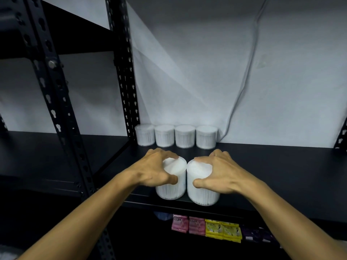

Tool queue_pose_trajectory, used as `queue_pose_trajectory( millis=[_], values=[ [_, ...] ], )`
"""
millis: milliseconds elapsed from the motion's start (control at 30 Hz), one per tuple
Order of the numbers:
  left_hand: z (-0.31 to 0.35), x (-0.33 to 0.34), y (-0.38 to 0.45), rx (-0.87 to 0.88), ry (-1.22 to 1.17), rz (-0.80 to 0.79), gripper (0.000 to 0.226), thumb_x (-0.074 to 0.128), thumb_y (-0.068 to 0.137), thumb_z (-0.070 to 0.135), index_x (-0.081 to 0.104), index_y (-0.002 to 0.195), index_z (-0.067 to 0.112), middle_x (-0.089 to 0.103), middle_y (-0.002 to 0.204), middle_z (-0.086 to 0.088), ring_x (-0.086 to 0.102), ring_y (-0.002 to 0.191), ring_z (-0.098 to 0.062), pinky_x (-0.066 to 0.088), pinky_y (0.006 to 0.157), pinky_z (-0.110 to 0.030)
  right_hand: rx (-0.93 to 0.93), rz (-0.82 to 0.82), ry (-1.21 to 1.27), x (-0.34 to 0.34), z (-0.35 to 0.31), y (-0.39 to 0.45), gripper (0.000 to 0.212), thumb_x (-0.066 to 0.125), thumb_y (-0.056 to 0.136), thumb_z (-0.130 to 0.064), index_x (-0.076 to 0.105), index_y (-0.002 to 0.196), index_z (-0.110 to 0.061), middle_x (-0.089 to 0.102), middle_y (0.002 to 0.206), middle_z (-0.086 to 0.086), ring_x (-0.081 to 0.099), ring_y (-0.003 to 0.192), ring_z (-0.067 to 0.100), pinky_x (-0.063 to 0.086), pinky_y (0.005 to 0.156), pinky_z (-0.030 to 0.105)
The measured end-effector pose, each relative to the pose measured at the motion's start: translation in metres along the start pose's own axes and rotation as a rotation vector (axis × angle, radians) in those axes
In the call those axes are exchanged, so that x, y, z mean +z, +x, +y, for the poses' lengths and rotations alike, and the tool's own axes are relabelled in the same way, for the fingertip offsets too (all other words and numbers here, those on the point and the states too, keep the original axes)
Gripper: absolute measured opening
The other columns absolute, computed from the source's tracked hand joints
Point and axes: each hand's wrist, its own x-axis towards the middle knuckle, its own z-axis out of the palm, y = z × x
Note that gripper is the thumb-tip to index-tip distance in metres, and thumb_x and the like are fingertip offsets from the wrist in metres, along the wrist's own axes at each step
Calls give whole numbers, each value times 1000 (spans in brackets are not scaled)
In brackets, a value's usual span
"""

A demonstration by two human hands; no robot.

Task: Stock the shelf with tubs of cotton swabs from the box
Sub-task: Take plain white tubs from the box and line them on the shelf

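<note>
Two clear round tubs of white cotton swabs stand side by side, touching, near the front edge of the black shelf [262, 166]. My left hand [154, 169] grips the left tub [171, 186] from above, fingers and thumb curled round its lid. My right hand [216, 171] grips the right tub [202, 194] the same way. Behind them, several more tubs [176, 136] stand in a row against the back wall. The box is out of view.
Black perforated uprights [125, 72] rise at the left and middle, with another shelf bay to the left. A grey cable [246, 77] hangs down the white wall. On the shelf below lie pink soap packs [187, 225] and yellow packs [222, 230].
</note>
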Motion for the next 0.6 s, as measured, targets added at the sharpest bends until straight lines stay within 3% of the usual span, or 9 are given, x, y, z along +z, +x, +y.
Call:
queue_pose_trajectory(
  millis=[167,267,400,500,600],
  values=[
    [-6,6,-1,41,-22,13,76,71,69,40,41,139,43,37,140,6,29,128,-14,32,95,-30,9,23,16,5,1,0,69,62,68,-56,38,133,-51,38,121,-3,28,121,16,39,97,32],
    [-10,11,-5,50,-53,28,83,73,70,44,32,143,46,20,153,8,19,140,-14,26,104,-30,12,65,17,9,4,-4,84,60,69,-63,22,143,-48,28,139,-5,21,132,15,37,103,36],
    [-15,29,-21,40,-117,204,94,75,68,57,25,147,46,9,157,13,13,144,-9,21,111,-27,11,121,90,16,15,-21,96,62,68,-67,9,145,-49,9,152,-11,15,141,15,33,109,41],
    [-17,43,-34,26,-114,336,93,74,68,60,24,145,48,11,154,15,19,142,-8,30,112,-32,17,196,141,25,23,-34,93,66,70,-62,13,145,-49,5,152,-14,20,139,14,34,110,38],
    [-14,57,-41,0,-105,461,88,75,71,55,26,144,47,13,155,10,23,140,-9,33,107,-29,28,306,156,36,24,-42,86,68,73,-57,20,144,-47,7,151,-13,25,136,11,36,106,33]
  ],
)
